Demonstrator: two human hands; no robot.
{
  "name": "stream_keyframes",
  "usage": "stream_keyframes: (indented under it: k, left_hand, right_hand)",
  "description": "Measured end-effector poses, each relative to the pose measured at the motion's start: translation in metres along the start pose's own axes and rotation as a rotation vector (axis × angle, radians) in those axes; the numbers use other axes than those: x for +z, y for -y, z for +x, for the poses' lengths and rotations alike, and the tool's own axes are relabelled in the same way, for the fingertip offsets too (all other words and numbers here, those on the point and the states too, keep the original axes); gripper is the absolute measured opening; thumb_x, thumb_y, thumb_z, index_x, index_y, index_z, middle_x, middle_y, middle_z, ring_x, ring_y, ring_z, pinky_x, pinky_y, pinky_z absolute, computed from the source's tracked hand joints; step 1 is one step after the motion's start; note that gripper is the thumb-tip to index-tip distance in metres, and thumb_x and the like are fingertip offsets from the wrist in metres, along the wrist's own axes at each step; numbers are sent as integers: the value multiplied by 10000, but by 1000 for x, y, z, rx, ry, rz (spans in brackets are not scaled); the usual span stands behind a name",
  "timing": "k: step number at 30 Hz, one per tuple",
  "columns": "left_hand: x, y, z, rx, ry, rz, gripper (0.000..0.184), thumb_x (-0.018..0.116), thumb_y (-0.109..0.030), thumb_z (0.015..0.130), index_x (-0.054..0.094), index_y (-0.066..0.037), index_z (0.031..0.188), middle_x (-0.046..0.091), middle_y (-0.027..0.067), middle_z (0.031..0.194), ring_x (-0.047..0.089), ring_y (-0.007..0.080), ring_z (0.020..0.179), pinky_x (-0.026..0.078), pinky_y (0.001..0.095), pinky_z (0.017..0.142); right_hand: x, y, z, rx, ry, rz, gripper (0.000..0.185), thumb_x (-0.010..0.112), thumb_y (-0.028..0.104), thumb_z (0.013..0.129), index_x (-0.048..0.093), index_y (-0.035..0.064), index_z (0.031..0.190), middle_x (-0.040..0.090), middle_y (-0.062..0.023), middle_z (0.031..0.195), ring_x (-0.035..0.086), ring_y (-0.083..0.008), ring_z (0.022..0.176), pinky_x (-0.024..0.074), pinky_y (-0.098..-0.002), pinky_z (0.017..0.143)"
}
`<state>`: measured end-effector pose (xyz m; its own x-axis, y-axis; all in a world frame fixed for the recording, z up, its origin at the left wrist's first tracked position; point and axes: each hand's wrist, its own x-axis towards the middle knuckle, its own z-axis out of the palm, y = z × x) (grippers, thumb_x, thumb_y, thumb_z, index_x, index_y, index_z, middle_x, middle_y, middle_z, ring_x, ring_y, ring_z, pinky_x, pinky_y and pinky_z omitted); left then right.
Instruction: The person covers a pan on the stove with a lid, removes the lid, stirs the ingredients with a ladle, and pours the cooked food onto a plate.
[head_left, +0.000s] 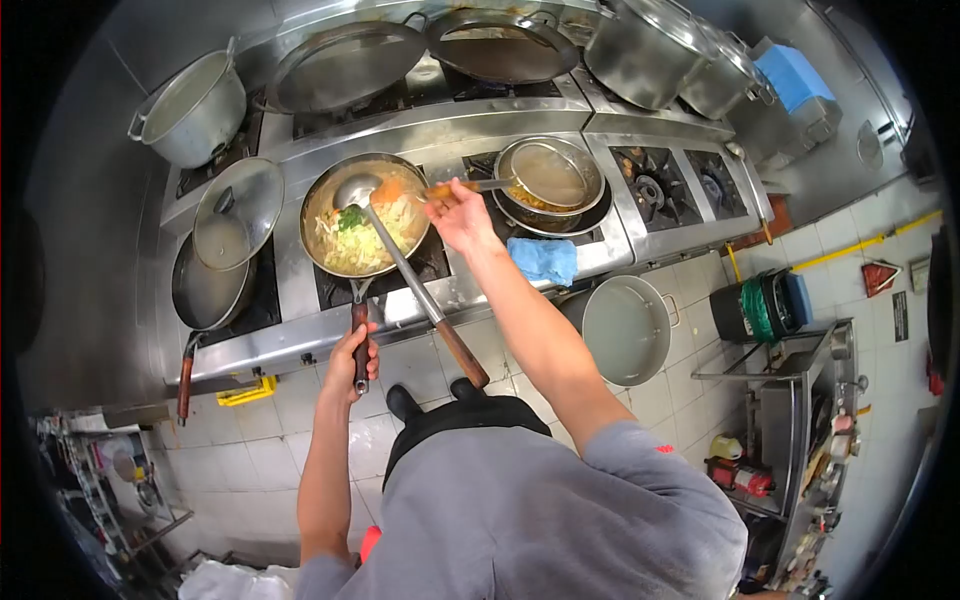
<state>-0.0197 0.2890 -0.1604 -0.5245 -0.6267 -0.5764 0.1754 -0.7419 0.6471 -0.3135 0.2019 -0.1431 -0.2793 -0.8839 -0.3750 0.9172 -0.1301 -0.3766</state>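
My left hand [350, 358] is closed around the wooden handle of a frying pan [309, 252] on the stove. Chopped pale vegetables [375, 242], a bit of green and some orange food lie in the pan. A long ladle [418, 283] rests with its bowl in the pan, and its wooden-ended handle sticks out over the stove's front edge. My right hand [462, 216] grips the wooden handle of a fine-mesh strainer [548, 172]. The strainer sits over a metal pot [545, 222] with yellowish contents partly visible beneath it.
Left of the pan, a glass lid [238, 195] leans over another pan [205, 290]. A blue cloth [543, 260] lies at the stove's front edge. Large pans [345, 65] and stockpots [650, 50] stand behind. A big pot [628, 330] is on the floor at right.
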Motion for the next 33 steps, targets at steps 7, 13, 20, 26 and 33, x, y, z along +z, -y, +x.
stream_keyframes:
  k: [7,13,20,26,33]
  left_hand:
    - [5,-1,-3,19,-27,20,326,504,-353,928,489,-89,1119,463,11,644,422,104,436,340,243,363]
    - [4,-1,-2,22,-1,11,335,505,-348,926,492,-69,1110,466,24,657,425,115,447,332,253,373]
    - [8,-3,-4,0,-32,24,309,495,-339,932,499,-82,1103,456,15,649,422,113,446,331,252,370]
    - [9,-3,-6,8,-61,40,315,507,-342,927,502,-79,1101,469,18,657,427,109,451,333,247,372]
    - [9,-4,-5,6,-73,62,319,497,-361,928,496,-93,1102,470,17,656,416,105,441,331,245,368]
  right_hand:
    - [-70,120,-157,75,-155,-433,314,538,216,879,508,64,1152,487,39,712,443,-72,605,379,-241,540]
    - [-121,220,-186,138,-78,-458,409,470,193,904,448,-36,1242,543,-26,764,439,-37,512,345,-134,356]
    - [-122,250,-183,7,-102,-771,379,483,214,911,496,-37,1195,631,-117,857,567,-72,576,488,-161,397]
    - [-142,250,-140,-30,-248,-717,418,501,348,928,537,-21,1120,642,-122,836,610,-109,623,535,-197,461]
    - [-199,218,-55,-278,-303,-873,266,613,245,879,611,-21,872,655,-132,758,637,-152,589,557,-251,476]
